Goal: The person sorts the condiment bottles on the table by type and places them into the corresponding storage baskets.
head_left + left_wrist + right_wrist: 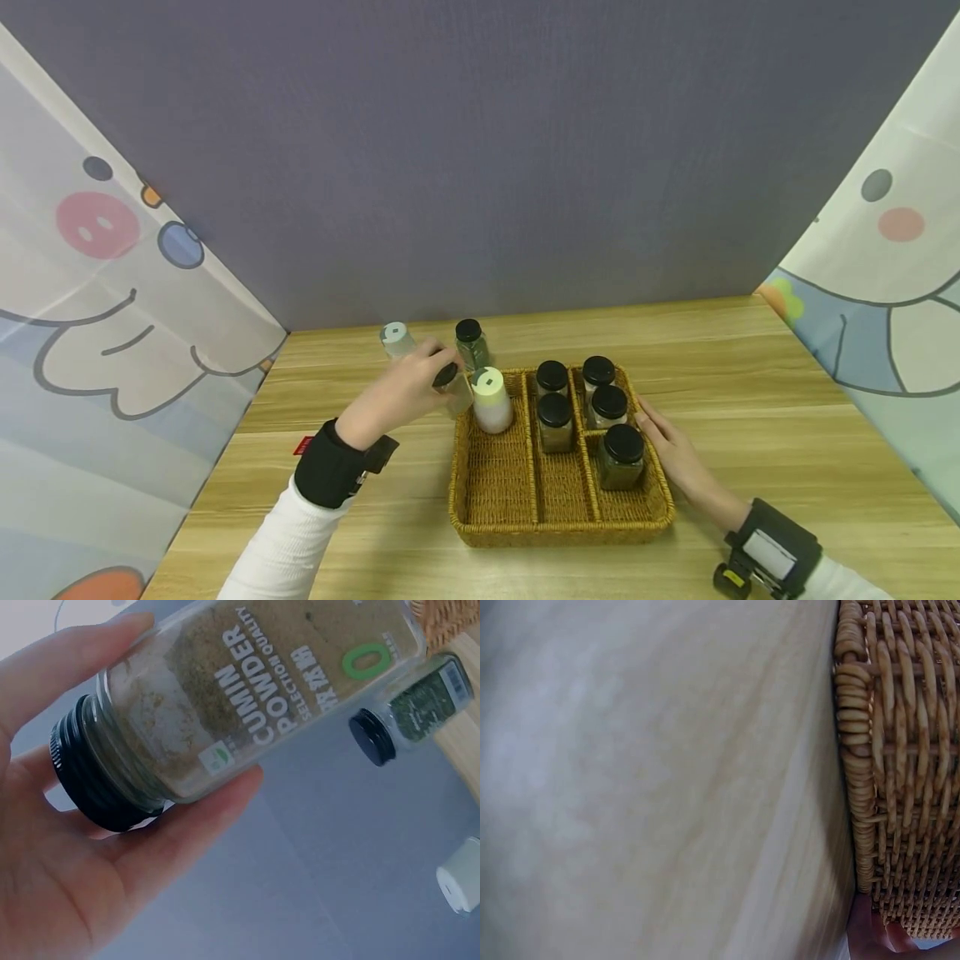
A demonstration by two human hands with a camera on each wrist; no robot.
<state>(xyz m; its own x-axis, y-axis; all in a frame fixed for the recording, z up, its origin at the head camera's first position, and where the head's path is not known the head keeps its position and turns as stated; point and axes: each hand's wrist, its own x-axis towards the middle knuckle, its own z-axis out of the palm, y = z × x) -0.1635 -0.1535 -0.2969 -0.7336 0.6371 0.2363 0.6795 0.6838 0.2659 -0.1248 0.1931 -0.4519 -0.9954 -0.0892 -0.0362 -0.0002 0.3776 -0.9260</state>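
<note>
My left hand [417, 382] grips a glass jar of cumin powder [255, 682] by its black-lidded end [90, 776], tilted over the far left corner of a wicker tray [525, 525]. Next to it, a white bottle [492, 402] stands in the tray's left compartment. Several black-lidded spice jars [555, 421] fill the middle and right compartments. My right hand [662, 439] lies with straight fingers against the tray's right wall [900, 765] and holds nothing.
On the wooden table [750, 400] behind the tray stand a green herb jar with a black lid [471, 342] and a white-capped bottle [396, 338]. Printed curtains hang at both sides, and a grey wall closes the back.
</note>
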